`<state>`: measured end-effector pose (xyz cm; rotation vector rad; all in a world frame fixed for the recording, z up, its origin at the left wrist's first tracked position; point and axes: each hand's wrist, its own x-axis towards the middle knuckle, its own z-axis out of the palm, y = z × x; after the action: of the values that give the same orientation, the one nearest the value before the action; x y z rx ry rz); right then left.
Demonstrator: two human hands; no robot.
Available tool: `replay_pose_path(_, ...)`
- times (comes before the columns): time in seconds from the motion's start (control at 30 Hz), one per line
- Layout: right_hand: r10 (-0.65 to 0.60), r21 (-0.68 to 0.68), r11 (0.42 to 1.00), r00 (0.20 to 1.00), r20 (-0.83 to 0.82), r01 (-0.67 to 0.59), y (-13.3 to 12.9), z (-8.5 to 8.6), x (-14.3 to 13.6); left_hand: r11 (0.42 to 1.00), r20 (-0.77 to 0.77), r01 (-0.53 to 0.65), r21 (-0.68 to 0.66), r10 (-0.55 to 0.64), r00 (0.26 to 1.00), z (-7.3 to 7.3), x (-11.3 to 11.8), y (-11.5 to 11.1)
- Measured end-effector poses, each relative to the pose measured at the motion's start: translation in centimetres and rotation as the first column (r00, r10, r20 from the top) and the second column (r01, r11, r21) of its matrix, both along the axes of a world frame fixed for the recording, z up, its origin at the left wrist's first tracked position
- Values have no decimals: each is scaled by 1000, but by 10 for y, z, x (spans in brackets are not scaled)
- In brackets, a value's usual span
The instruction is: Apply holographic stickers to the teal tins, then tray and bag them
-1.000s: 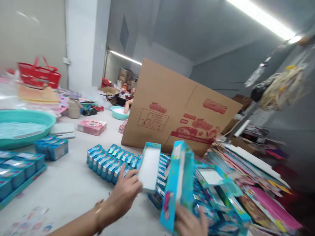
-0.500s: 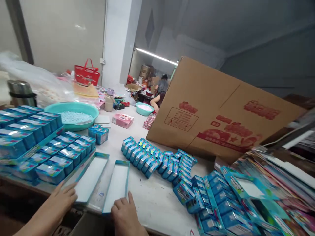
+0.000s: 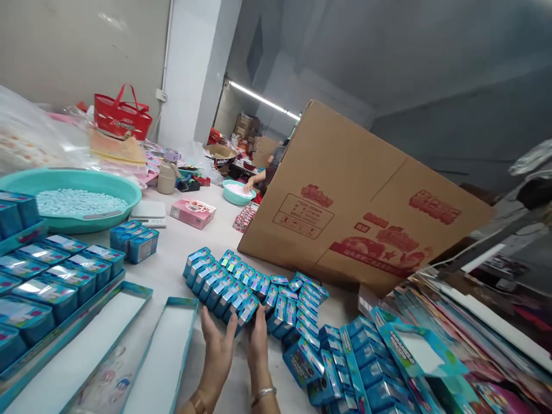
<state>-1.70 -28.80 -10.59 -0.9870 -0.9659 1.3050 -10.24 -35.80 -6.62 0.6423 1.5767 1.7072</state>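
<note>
A row of small blue plastic boxes (image 3: 219, 290) stands on the white table, packed side by side. At its near end, my left hand (image 3: 217, 348) is spread, thumb and fingers apart, by the front of the boxes. My right hand (image 3: 257, 342) is upright with its fingers stretched along the right side of the last box; whether it presses on it I cannot tell. Left of my hands lie two long, shallow blue-edged trays with white insides, the nearer tray (image 3: 163, 351) and the farther tray (image 3: 92, 348).
Filled blue boxes (image 3: 52, 282) are stacked at the left. Behind them sits a turquoise basin (image 3: 125, 210) of pale pellets. More blue boxes (image 3: 302, 365) crowd the right side. A large tilted carton (image 3: 366, 201) blocks the back right. A co-worker's arm (image 3: 259, 179) reaches into another basin.
Both hands have left the trays and moved right and forward to the near end of the box row. The view has shifted, so the tabletop things appear farther left.
</note>
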Motion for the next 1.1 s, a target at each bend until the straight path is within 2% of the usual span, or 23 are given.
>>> replay_pose_path(0.07, 73, -71, 994, 991, -114, -82, 3, -8, -1, 999, -79, -45, 25, 47, 996, -13, 10, 12)
replay_pose_path(0.17, 190, -109, 969, 950, -249, -222, 11, -10, 5, 999, -125, -49, 22, 52, 991, -30, 16, 17)
replay_pose_path(0.3, 318, -105, 926, 899, -300, -363, 27, -9, 11, 996, -135, -91, 9, 91, 987, -42, 18, 25)
replay_pose_path(0.43, 364, -147, 894, 878, -310, -423, 38, -14, 7, 986, -84, -160, 34, 163, 983, -43, 20, 40)
replay_pose_path(0.53, 394, -108, 888, 859, -326, -447, 46, -18, 5, 976, -57, -207, 66, 211, 976, -42, 21, 49)
replay_pose_path(0.73, 539, -98, 808, 796, -274, -581, 53, -14, 11, 961, -13, -256, 108, 259, 966, -40, 18, 57)
replay_pose_path(0.93, 692, -88, 655, 643, -328, -750, 63, -9, 9, 955, 70, -247, 162, 239, 969, -41, 2, 57)
replay_pose_path(1.03, 701, -93, 637, 626, -342, -765, 72, -5, -4, 953, 95, -255, 166, 242, 966, -43, -5, 59)
replay_pose_path(1.1, 693, -135, 644, 649, -314, -753, 79, -2, -14, 949, 97, -265, 170, 252, 963, -44, -8, 61)
